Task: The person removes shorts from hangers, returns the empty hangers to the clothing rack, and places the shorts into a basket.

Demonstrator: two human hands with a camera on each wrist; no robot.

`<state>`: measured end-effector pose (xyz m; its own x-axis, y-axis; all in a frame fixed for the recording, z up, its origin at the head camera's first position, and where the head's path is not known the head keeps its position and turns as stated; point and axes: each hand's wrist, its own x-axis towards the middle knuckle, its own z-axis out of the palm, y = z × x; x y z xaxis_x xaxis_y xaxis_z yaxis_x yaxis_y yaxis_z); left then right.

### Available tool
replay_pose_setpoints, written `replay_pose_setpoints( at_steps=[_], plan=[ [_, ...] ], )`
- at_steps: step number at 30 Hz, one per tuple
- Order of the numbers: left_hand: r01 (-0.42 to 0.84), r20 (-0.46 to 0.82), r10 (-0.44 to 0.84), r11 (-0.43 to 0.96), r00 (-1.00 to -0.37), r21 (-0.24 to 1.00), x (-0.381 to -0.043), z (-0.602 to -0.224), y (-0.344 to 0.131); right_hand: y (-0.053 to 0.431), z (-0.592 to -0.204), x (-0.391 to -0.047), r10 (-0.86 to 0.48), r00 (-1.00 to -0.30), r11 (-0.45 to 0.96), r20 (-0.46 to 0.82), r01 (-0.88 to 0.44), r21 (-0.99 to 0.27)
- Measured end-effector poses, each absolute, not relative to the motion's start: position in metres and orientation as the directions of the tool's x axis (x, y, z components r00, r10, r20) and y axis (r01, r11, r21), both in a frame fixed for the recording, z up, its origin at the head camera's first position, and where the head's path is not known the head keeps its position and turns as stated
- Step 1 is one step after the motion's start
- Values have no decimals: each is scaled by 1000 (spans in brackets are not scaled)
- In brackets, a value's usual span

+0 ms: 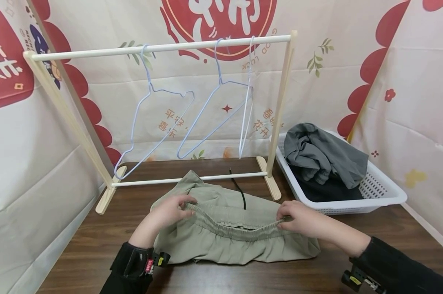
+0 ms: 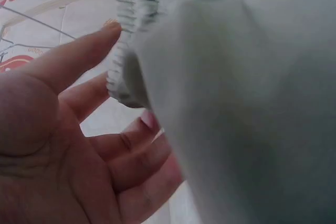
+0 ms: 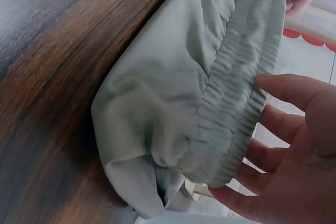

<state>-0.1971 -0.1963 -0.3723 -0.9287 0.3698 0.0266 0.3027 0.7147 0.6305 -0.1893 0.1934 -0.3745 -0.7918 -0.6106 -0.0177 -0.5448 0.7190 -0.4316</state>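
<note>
A pair of sage-green elastic-waist pants lies bunched on the table, with its gathered waistband spread between both hands. A black cord trails from it toward the back. My left hand pinches the waistband at its left end; in the left wrist view the thumb and index finger meet the ruffled edge, and the other fingers go partly behind the cloth. At the right end, my right hand pinches the band between thumb and fingers. The waist opening faces up between the hands.
Behind the pants stands a wooden rack with two blue hangers and a white hanger on its top bar. To the right, a white basket holds grey clothing and black cloth. Printed cloth walls enclose the brown table.
</note>
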Motion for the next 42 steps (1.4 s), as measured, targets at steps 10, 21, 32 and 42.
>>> replay_pose_setpoints(
  at_steps=[10, 21, 32, 42],
  plan=[
    [389, 109, 409, 702, -906, 596, -193, -370, -199, 202, -377, -188, -581, -812, 743, -60, -498, -446],
    [343, 55, 408, 679, -912, 649, -191, -368, -205, 208, -379, -190, -587, -807, 710, -55, -482, -513],
    [198, -8, 263, 747, -965, 635, -187, -365, -204, 209, -378, -182, -507, -860, 734, -52, -400, -549],
    [119, -50, 230, 666, -972, 736, -182, -361, -205, 202, -366, -176, -423, -905, 757, -37, -331, -563]
  ],
)
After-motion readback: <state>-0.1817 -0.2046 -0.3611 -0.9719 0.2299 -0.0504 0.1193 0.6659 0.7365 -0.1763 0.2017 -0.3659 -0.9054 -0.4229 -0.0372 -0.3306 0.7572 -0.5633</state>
